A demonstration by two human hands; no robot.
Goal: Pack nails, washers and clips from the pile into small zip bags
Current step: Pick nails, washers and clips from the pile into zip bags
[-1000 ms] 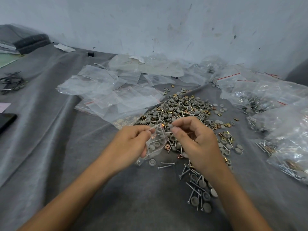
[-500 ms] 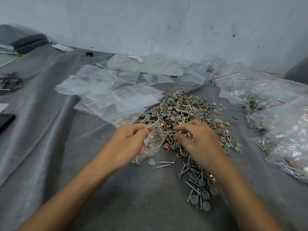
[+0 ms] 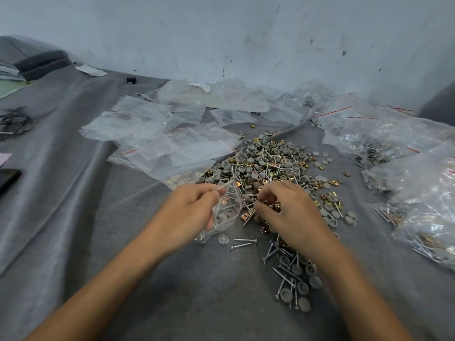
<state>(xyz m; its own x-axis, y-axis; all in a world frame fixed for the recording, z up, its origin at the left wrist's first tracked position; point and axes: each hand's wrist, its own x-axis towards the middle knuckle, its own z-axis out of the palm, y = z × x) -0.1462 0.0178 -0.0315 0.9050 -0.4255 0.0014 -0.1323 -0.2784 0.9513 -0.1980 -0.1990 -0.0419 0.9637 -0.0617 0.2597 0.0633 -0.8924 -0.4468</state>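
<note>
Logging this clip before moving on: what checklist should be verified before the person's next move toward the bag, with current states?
1. Bag gripped: the left hand pinches the small zip bag near its top. Ok.
2. Bag mouth open: the top edge looks spread, but the clear plastic blurs it. Cannot tell.
3. Bag part filled: grey washers and a copper clip show inside. Ok.
4. Piece in the right hand: its fingers curl down into the pile, and any pinched piece is hidden. Cannot tell.
5. Stock within reach: the pile lies directly under the right hand. Ok.
</note>
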